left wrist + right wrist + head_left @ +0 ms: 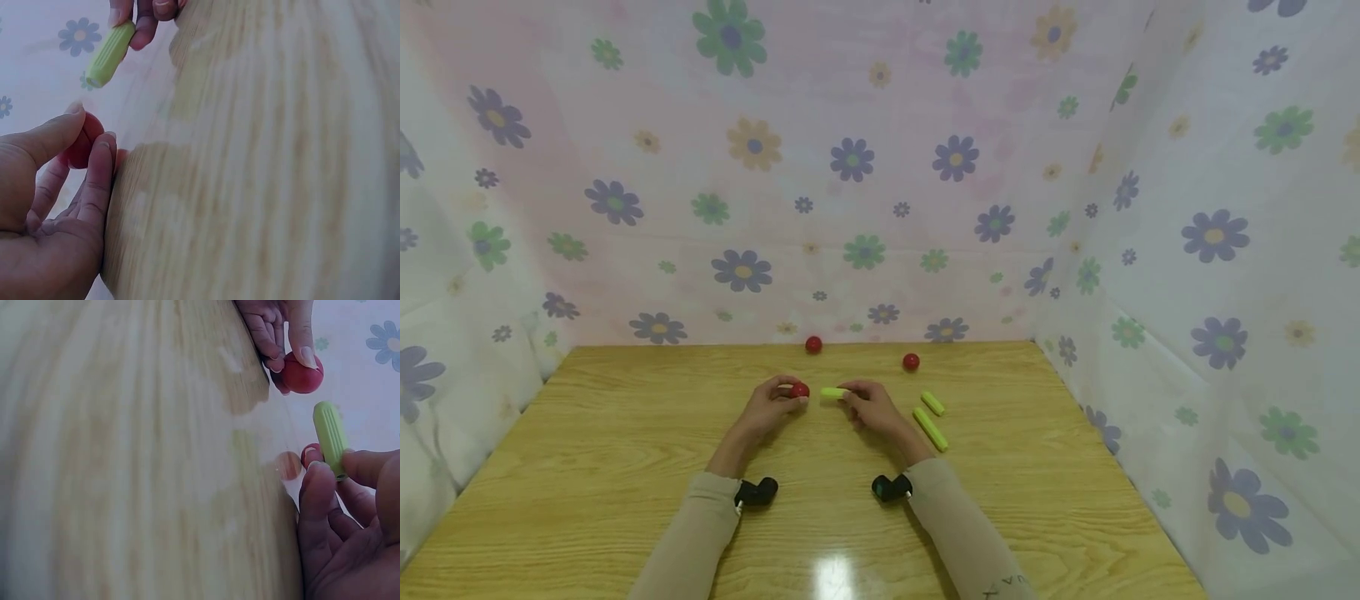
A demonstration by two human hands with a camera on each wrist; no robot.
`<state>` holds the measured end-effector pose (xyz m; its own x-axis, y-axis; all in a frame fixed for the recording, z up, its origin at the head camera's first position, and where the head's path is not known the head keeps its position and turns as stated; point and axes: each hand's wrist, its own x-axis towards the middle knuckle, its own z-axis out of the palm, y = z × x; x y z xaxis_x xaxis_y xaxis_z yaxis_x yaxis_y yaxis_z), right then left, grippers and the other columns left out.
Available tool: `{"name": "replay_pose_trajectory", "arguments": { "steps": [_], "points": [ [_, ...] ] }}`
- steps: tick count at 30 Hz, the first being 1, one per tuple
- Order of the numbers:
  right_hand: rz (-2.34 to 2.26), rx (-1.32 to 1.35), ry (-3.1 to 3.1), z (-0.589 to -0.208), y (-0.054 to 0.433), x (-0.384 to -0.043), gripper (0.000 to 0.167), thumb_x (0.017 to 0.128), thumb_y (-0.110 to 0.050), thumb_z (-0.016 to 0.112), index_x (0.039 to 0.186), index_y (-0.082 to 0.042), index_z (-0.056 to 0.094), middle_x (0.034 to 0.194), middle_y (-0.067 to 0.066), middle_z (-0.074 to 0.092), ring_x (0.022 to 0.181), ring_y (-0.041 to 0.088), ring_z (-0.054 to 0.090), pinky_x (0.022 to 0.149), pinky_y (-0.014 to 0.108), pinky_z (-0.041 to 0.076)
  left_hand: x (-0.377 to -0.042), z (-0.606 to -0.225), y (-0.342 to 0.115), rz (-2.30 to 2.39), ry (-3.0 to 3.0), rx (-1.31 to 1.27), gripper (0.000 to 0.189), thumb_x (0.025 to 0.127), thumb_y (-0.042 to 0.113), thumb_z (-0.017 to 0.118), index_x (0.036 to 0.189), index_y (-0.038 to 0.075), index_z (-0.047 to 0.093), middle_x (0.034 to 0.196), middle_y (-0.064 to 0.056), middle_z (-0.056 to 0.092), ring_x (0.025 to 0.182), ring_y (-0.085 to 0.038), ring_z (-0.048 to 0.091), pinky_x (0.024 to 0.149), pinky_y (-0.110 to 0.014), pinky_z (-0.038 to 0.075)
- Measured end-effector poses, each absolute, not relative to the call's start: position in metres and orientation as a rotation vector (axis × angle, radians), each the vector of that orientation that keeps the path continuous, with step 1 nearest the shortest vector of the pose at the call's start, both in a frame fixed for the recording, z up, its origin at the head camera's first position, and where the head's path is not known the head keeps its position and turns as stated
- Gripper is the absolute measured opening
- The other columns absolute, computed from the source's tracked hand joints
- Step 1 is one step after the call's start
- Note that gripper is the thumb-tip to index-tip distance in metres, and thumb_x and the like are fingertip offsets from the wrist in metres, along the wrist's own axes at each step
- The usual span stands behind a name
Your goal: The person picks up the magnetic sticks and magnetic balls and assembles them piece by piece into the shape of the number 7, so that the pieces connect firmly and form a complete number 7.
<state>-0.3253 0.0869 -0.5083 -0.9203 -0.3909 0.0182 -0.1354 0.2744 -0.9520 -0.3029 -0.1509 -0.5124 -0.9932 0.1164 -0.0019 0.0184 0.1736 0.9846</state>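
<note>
My left hand (767, 410) pinches a red ball (801, 389) between thumb and fingers, low over the wooden table. Facing it, my right hand (876, 408) pinches one end of a short yellow-green ridged stick (832, 392), whose free end points left toward the ball. A small gap separates stick and ball. In the left wrist view, the ball (85, 141) is partly covered by the thumb and fingers. The right wrist view has the ridged stick (330, 434) tilted up from the right thumb and fingertips.
Two more red balls stand farther back, one near the table's rear edge (813, 344) and another red ball (911, 362) to the right. A short green stick (932, 403) and a longer green stick (931, 429) lie right of my right hand. Flowered cloth (805, 167) surrounds the table.
</note>
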Motion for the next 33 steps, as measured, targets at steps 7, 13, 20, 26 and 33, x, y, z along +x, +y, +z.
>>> {"name": "replay_pose_trajectory", "arguments": {
  "steps": [7, 13, 20, 26, 33],
  "points": [
    [-1.708, -0.484, 2.331, -0.51, 0.08, -0.329, 0.032, 0.11, -0.01, 0.05, 0.134, 0.004, 0.064, 0.098, 0.02, 0.072, 0.064, 0.01, 0.05, 0.053, 0.02, 0.043, -0.303, -0.512, -0.149, 1.982, 2.337, 0.129, 0.039, 0.1, 0.01, 0.07, 0.133, -0.006, 0.056, 0.13, -0.03, 0.063, 0.097, -0.016, 0.066, 0.082, -0.026, 0.054],
    [-1.702, -0.529, 2.325, -0.51, 0.077, -0.332, 0.032, 0.11, -0.011, 0.051, 0.134, 0.005, 0.064, 0.101, 0.025, 0.071, 0.065, 0.01, 0.05, 0.055, 0.02, 0.045, -0.307, -0.515, -0.149, 1.997, 2.333, 0.099, 0.037, 0.098, 0.009, 0.071, 0.13, -0.005, 0.058, 0.125, -0.027, 0.065, 0.095, -0.017, 0.065, 0.079, -0.025, 0.053],
    [-1.692, -0.549, 2.284, -0.512, 0.075, -0.333, 0.031, 0.11, -0.009, 0.05, 0.134, 0.006, 0.064, 0.099, 0.02, 0.07, 0.067, 0.011, 0.049, 0.057, 0.021, 0.045, -0.308, -0.519, -0.148, 1.995, 2.326, 0.086, 0.037, 0.099, 0.007, 0.069, 0.132, -0.004, 0.057, 0.125, -0.024, 0.065, 0.095, -0.015, 0.064, 0.081, -0.025, 0.053],
    [-1.691, -0.541, 2.279, -0.511, 0.076, -0.334, 0.031, 0.11, -0.011, 0.051, 0.133, 0.005, 0.064, 0.084, 0.007, 0.059, 0.067, 0.012, 0.049, 0.058, 0.021, 0.045, -0.308, -0.518, -0.147, 1.992, 2.326, 0.08, 0.037, 0.1, 0.008, 0.069, 0.133, -0.004, 0.057, 0.126, -0.025, 0.064, 0.098, -0.017, 0.064, 0.082, -0.026, 0.053],
    [-1.684, -0.497, 2.271, -0.509, 0.075, -0.334, 0.032, 0.109, -0.011, 0.052, 0.134, 0.003, 0.064, 0.09, 0.01, 0.065, 0.069, 0.012, 0.05, 0.06, 0.022, 0.047, -0.308, -0.516, -0.147, 1.979, 2.352, 0.064, 0.034, 0.1, 0.008, 0.069, 0.131, -0.003, 0.059, 0.126, -0.026, 0.065, 0.097, -0.018, 0.065, 0.08, -0.025, 0.053]
  ]
}}
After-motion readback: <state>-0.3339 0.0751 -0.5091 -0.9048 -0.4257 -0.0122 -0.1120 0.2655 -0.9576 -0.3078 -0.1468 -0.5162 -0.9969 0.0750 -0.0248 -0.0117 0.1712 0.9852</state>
